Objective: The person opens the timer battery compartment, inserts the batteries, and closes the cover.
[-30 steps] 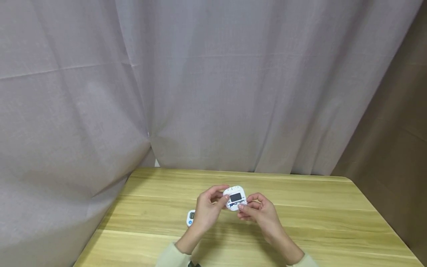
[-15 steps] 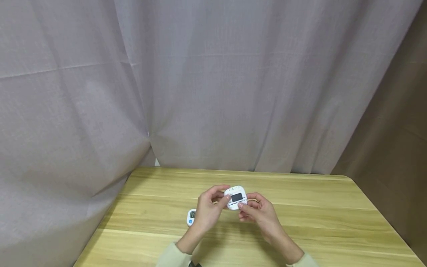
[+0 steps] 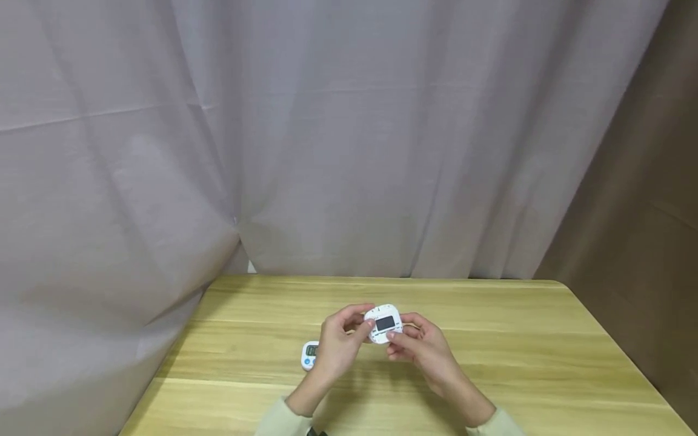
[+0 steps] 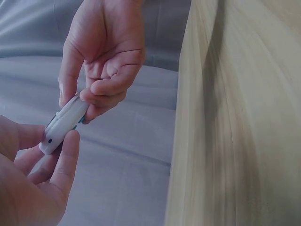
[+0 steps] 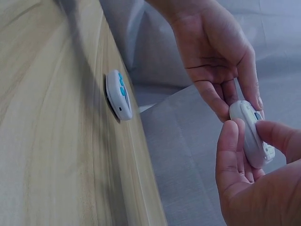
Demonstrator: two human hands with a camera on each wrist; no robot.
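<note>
Above the table I hold a white digital timer (image 3: 388, 311) in both hands, its back turned up with a black rectangular patch (image 3: 385, 323) in the middle. My left hand (image 3: 338, 346) pinches its left edge between thumb and fingers. At its lower right, my right hand (image 3: 428, 353) pinches it, the thumb pressing on the battery cover (image 3: 380, 339). Edge-on in the left wrist view, the timer (image 4: 66, 122) shows a small dark slot in its side. A second white timer (image 5: 116, 96) with blue buttons rests on the table, partly behind my left wrist in the head view.
The wood-grain table (image 3: 518, 339) stretches around and beyond my hands. Grey curtains (image 3: 349, 151) hang along its back and left, and a brownish curtain (image 3: 632, 242) hangs on the right.
The dark gap along the battery cover on the held timer has closed under my right thumb. The view has shifted slightly, so more of the second timer shows beside my left wrist.
</note>
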